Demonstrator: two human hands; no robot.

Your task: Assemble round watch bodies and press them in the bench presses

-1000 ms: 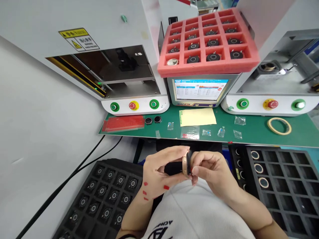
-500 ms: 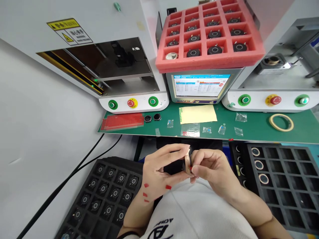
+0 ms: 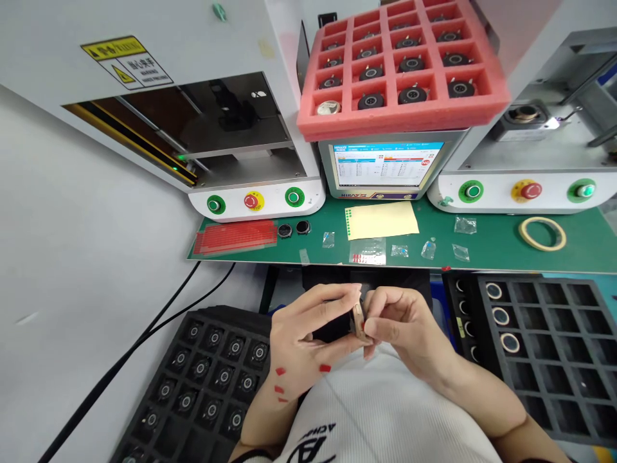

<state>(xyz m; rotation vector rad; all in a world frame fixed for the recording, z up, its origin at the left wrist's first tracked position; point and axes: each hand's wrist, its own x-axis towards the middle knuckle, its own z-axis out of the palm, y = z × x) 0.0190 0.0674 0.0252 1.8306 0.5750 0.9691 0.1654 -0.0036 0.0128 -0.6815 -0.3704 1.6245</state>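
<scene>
Between the fingers and thumb of my left hand [image 3: 301, 341] a gold-coloured watch case [image 3: 357, 315] is held edge-on, its side button facing up. My right hand [image 3: 412, 328] has thumb and index finger pressed together at the case's near right edge. A small spot of red shows by that thumb tip; most of whatever is pinched there is hidden. Several small red adhesive pieces [image 3: 325, 368] stick to the back of my left hand and wrist. The watch's face and back cannot be made out from this angle.
Black foam trays hold watch parts at lower left [image 3: 222, 368] and right [image 3: 533, 325]. On the green bench [image 3: 496, 222] lie red strips [image 3: 236, 238], two dark watches [image 3: 294, 229], a yellow sheet [image 3: 383, 220] and a tape roll [image 3: 542, 234]. A pink foam tray [image 3: 402, 121] sits above the monitor [image 3: 385, 167].
Both hands and the watch case have shifted slightly left in view, and the case is tilted a little more. The grip of each hand looks the same.
</scene>
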